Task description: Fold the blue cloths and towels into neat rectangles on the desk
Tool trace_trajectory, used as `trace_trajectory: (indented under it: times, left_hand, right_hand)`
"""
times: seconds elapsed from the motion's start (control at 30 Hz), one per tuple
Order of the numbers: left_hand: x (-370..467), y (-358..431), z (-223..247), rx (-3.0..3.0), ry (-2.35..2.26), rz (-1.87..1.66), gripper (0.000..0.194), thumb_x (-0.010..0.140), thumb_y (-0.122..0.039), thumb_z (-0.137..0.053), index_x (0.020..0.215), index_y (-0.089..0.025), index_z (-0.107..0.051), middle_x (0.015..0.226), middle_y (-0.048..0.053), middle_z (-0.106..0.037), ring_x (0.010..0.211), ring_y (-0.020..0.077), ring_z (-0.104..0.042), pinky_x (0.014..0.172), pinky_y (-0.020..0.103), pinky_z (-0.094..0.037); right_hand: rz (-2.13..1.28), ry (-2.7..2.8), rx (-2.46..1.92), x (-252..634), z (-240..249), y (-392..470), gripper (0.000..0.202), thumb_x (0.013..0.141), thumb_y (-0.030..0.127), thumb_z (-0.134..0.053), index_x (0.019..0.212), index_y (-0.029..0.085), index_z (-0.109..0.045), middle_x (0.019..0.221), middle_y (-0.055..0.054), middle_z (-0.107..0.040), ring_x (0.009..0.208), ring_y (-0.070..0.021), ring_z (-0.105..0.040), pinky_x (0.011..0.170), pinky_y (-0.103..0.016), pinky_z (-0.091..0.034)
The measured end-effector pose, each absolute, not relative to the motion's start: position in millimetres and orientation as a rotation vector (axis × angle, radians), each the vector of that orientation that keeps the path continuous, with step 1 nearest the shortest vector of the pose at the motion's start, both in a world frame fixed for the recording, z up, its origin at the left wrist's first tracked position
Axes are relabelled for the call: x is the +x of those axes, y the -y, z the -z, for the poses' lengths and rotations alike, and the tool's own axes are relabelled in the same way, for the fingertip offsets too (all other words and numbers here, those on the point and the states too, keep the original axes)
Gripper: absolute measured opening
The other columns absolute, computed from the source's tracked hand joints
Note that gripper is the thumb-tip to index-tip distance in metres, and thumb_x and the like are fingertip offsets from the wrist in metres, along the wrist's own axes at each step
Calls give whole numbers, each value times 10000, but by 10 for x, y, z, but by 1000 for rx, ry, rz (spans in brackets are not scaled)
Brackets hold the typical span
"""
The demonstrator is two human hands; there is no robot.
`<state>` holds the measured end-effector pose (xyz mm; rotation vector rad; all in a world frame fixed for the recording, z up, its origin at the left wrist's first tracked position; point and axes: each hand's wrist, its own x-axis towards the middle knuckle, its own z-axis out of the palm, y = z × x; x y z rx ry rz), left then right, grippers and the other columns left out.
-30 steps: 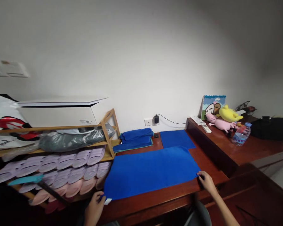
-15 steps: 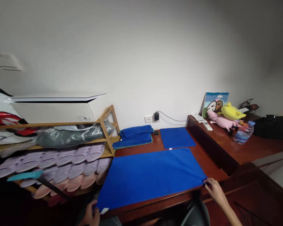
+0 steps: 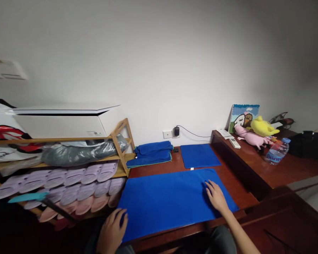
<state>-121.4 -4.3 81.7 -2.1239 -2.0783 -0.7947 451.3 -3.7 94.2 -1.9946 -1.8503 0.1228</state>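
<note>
A blue towel lies spread out flat on the reddish-brown wooden desk, close to its front edge. My left hand is at the towel's front left corner, fingers apart and holding nothing. Over the right part of the towel is my right hand, its fingers spread; whether they touch the cloth I cannot tell. Behind the spread towel, a blue towel folded into a square shows a small white tag. Loosely folded blue towels with green edging lie against the wall at the back left.
A wooden rack on the left holds a white box and several lilac clogs. On the raised surface at right are a water bottle, a pink plush toy, a yellow plush toy and a remote control.
Both hands have let go of the towel's front corners. My right hand has moved inward and away from me over the cloth; my left hand has moved slightly up and right.
</note>
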Motion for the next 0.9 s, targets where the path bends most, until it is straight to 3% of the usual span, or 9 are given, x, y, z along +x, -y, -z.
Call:
trace_trajectory:
  times: [0.1, 0.2, 0.3, 0.43, 0.67, 0.83, 0.9]
  left_hand:
    - [-1032, -140, -765, -2263, 1977, 666, 605, 985, -503, -418, 1438, -256, -734, 1579, 113, -670, 1484, 358, -600, 1242, 537, -492]
    - [-1097, -148, -520, -2314, 2003, 499, 645, 1007, -516, -396, 1560, -282, -631, 1673, 84, -574, 1567, 351, -509, 1277, 587, -440]
    - [-1212, -148, -363, -2325, 2007, 437, 621, 1030, -510, -397, 1597, -335, -580, 1701, 50, -535, 1588, 323, -482, 1291, 579, -422]
    - [-1056, -488, -532, -2310, 1933, 519, 607, 1077, -490, -368, 1613, -282, -564, 1716, 85, -515, 1596, 325, -471, 1305, 555, -406]
    - [-754, -1412, -672, -2358, 1954, 479, 619, 1073, -559, -397, 1606, -298, -572, 1719, 109, -512, 1601, 356, -457, 1315, 592, -355]
    - [-885, -1530, -418, -2258, 2051, 492, 705, 1049, -660, -396, 1635, -291, -529, 1751, 142, -458, 1623, 390, -409, 1315, 618, -319]
    - [-886, -1524, -388, -2240, 2060, 499, 718, 1046, -668, -397, 1640, -283, -523, 1758, 156, -442, 1622, 407, -405, 1315, 621, -311]
  right_hand:
    - [-230, 1933, -2111, 4280, -894, -214, 626, 1106, 485, -319, 1673, 283, -493, 1768, -52, -426, 1657, -300, -336, 1353, -554, -260]
    - [-230, 1931, -2246, 4327, -774, -282, 625, 1107, 480, -323, 1703, 323, -431, 1790, -30, -376, 1673, -293, -300, 1358, -572, -220]
    - [-185, 1862, -2328, 4311, -746, -339, 640, 1106, 499, -320, 1698, 289, -446, 1787, -51, -378, 1673, -327, -294, 1352, -599, -215]
    - [-216, 1975, -2070, 3666, -953, -618, 642, 1120, 469, -299, 1688, 222, -466, 1767, -87, -407, 1675, -317, -292, 1359, -562, -216]
    - [-407, 2224, -1686, 2393, -1099, -1142, 632, 1123, 577, -296, 1712, 370, -398, 1776, 77, -349, 1666, -270, -309, 1365, -474, -221]
    - [-363, 2149, -1944, 3192, -907, -1228, 684, 1111, 529, -297, 1731, 251, -369, 1791, -62, -322, 1683, -299, -257, 1365, -548, -172]
    - [-289, 2047, -2104, 3791, -826, -1208, 699, 1113, 536, -255, 1743, 243, -338, 1806, -64, -292, 1691, -288, -233, 1366, -526, -163]
